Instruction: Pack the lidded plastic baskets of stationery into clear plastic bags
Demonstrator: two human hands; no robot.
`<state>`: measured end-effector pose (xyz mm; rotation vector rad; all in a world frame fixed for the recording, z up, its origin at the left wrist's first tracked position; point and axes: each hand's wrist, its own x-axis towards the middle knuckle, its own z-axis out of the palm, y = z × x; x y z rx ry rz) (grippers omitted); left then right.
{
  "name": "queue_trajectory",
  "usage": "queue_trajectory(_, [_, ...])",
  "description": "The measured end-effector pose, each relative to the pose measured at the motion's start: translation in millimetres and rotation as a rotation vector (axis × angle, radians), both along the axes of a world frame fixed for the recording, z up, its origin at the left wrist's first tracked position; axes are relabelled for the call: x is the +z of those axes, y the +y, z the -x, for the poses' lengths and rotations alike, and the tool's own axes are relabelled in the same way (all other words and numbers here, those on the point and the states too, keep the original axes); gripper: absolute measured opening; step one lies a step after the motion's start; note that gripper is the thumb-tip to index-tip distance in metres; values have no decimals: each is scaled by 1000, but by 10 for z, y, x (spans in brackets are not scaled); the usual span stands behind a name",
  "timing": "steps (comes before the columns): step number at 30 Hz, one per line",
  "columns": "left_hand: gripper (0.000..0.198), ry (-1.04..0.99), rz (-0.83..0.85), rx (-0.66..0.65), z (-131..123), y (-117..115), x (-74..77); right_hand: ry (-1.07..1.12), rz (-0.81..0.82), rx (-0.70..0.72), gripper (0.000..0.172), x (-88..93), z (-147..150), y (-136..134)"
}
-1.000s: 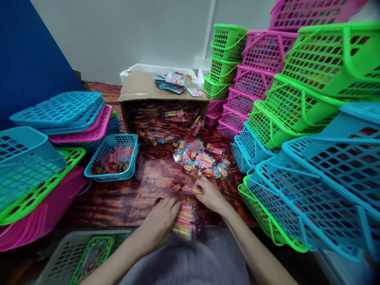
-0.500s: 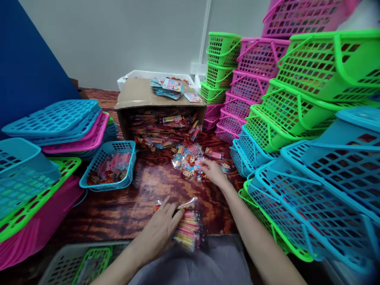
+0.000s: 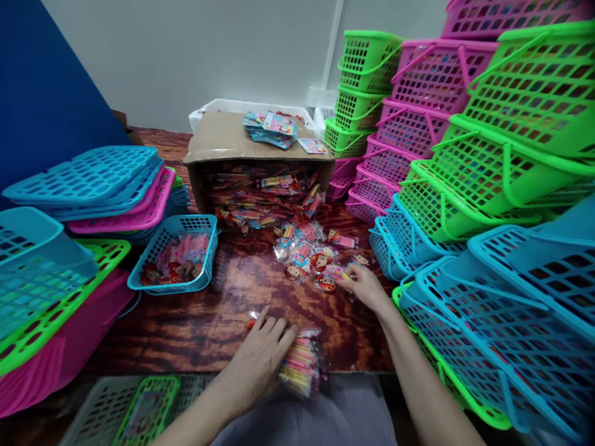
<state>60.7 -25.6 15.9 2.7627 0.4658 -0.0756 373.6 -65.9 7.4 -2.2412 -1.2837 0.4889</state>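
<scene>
My left hand (image 3: 263, 354) lies flat, fingers spread, on a stack of clear toy packets (image 3: 301, 367) at the near edge of the wooden table (image 3: 195, 316). My right hand (image 3: 365, 286) reaches to the loose pile of cartoon-figure packets (image 3: 312, 257) and pinches one packet at the pile's right edge. A cardboard box (image 3: 232, 139) lies on its side behind the pile, spilling more packets. A small blue basket (image 3: 204, 248) with several packets in it stands to the left.
Stacks of green, pink and blue handled baskets (image 3: 469, 155) crowd the right side. Blue, pink and green lids (image 3: 102, 179) are piled on the left. A grey basket (image 3: 93, 415) with a green lid sits by my lap. Cards (image 3: 274, 127) lie on the box.
My right hand drew back from the pile toward the right with a packet pinched. The left hand stayed on the stack, shifting slightly. The camera tilted a little.
</scene>
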Motion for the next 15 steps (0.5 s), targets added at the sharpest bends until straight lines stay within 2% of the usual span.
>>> queue_trajectory(4, [87,-2,-11,11,-3,-1,-15,-17,16,-44,23,15,-139,-21])
queue_trajectory(9, [89,7,14,20,-20,1,-40,-49,103,-38,13,48,35,338])
queue_trajectory(11, [89,-6,10,37,-16,-8,-62,-69,131,23,10,64,226,449])
queue_trajectory(15, [87,-1,13,61,0,-27,-85,-70,149,254,14,109,528,482])
